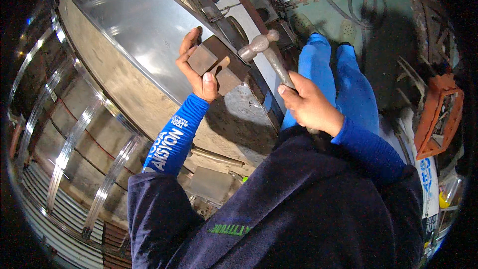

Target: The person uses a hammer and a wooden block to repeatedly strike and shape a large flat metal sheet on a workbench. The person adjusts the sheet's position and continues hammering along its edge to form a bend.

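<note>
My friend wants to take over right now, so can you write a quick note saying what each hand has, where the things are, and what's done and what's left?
Left hand: grips a notched metal block, pressed against the rim of the big metal drum.
Right hand: closed on the handle of a hammer, its head raised close beside the block.
Done: block set on the rim, hammer poised.
Left: can't tell how much of the rim is worked already; likely more hammering along it.
Nearby: orange crate at the right.
</note>
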A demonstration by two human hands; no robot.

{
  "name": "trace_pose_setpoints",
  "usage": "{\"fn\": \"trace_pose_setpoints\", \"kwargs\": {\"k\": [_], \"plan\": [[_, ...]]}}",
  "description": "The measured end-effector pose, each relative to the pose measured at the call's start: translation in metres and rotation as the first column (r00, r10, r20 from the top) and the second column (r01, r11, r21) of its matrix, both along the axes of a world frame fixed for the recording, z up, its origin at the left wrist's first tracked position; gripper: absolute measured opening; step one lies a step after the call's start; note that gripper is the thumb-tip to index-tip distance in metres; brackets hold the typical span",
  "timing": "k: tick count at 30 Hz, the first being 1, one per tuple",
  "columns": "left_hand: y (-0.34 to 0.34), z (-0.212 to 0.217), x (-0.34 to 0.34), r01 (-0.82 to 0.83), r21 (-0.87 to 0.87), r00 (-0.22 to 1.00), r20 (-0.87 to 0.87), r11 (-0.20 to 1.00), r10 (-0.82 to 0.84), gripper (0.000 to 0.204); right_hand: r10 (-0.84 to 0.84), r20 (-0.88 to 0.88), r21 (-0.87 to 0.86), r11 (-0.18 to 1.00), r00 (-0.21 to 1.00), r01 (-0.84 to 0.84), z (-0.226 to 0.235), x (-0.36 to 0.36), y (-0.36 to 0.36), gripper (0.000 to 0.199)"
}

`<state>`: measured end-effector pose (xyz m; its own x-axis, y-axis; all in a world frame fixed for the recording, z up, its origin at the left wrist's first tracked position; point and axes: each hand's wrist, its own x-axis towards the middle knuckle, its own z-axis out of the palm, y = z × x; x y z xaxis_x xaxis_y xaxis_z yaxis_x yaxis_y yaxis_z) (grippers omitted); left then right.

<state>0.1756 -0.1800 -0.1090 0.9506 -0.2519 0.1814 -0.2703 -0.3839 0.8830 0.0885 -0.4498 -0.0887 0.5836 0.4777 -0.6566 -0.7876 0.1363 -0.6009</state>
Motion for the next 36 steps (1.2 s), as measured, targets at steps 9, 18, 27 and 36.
{"fn": "trace_pose_setpoints", "kwargs": {"k": [9, 18, 27, 36], "plan": [[0.006, -0.001, -0.003, -0.021, 0.008, 1.000, 0.004, 1.000, 0.021, 0.060, -0.626, -0.312, -0.089, 0.769, 0.715, 0.634, -0.058, 0.031, -0.052, 0.021], [0.011, -0.001, -0.004, -0.024, -0.003, 1.000, -0.011, 1.000, 0.024, 0.059, -0.377, -0.329, -0.078, 0.924, 0.866, 0.373, -0.029, 0.053, -0.052, 0.025], [0.012, -0.003, -0.006, -0.021, -0.022, 1.000, -0.011, 1.000, 0.020, 0.060, 0.059, 0.006, -0.034, 0.998, 0.998, -0.059, -0.017, 0.035, -0.009, 0.023], [0.008, 0.000, -0.003, 0.006, -0.028, 1.000, -0.006, 1.000, -0.006, 0.060, -0.122, 0.109, -0.182, 0.973, 0.987, 0.140, -0.026, 0.021, -0.002, 0.017]]}}
